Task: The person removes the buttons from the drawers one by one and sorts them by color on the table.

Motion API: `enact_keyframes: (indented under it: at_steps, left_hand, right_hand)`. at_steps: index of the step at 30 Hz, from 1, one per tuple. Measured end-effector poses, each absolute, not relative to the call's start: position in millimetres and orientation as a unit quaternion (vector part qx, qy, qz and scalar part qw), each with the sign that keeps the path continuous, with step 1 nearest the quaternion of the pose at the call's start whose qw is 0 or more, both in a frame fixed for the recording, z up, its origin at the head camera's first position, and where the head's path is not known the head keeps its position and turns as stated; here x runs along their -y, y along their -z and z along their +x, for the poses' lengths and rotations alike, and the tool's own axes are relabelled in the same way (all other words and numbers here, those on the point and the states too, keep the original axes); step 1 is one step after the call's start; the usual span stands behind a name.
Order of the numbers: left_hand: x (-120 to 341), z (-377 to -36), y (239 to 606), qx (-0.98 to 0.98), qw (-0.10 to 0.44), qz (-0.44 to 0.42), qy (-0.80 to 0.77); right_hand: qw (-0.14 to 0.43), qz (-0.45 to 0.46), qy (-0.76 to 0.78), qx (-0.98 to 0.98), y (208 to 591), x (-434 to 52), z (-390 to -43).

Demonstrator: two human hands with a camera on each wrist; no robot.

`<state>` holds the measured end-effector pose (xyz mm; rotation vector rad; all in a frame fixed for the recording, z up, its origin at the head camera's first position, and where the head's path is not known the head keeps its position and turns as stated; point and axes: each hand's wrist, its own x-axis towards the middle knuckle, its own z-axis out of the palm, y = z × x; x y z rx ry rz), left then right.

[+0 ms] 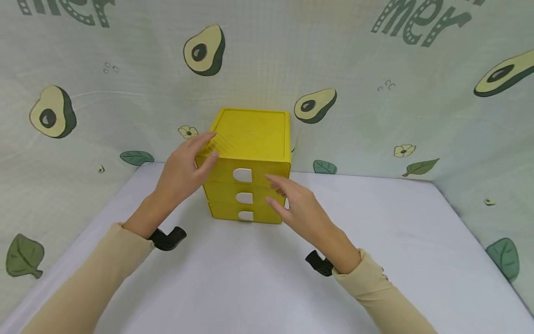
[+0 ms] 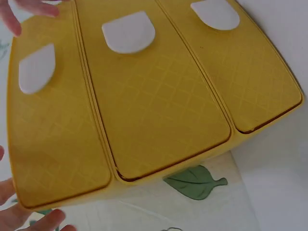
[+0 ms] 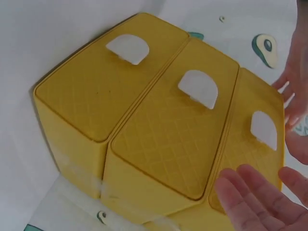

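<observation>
A yellow unit of 3 stacked drawers (image 1: 250, 134) stands on the white table, seen from the front and above. Each drawer front carries a white rounded handle, such as the top one (image 1: 242, 175); all the drawers look closed. My left hand (image 1: 180, 164) is at the unit's upper left front corner, thumb and fingers spread; whether it touches cannot be told. Before the right part of the front hovers my right hand (image 1: 299, 207), fingers loosely bent and holding nothing. In the right wrist view the right hand's fingers (image 3: 260, 195) lie near the top drawer's front.
A pale cloth with printed avocados (image 1: 204, 50) and leaves hangs behind and beside the white tabletop (image 1: 233, 278). The unit stands close to the back cloth. Black straps with camera mounts (image 1: 168, 239) sit on both wrists.
</observation>
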<state>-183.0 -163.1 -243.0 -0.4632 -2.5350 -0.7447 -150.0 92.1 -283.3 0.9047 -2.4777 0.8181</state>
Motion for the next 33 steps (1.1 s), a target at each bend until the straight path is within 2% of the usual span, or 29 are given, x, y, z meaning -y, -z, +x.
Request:
enact_keyframes:
  at_steps: [9,17,20,33]
  left_hand:
    - [173,-203,237,0.916,0.113,-0.081,0.375]
    - [186,-222,232,0.88,-0.03,-0.01,0.474]
    - [191,-226,232,0.864,-0.045,0.0,0.502]
    - [189,-234,231,0.85,-0.052,0.008,0.524]
  right_hand:
    - [0.192,0.32,-0.369,0.851,281,-67,-167]
    - [0.195,0.299,-0.39,0.849,283,-51,-172]
    - [0.204,0.292,-0.397,0.846,285,-47,-174]
    - [0.23,0.267,-0.437,0.828,285,-45,-184]
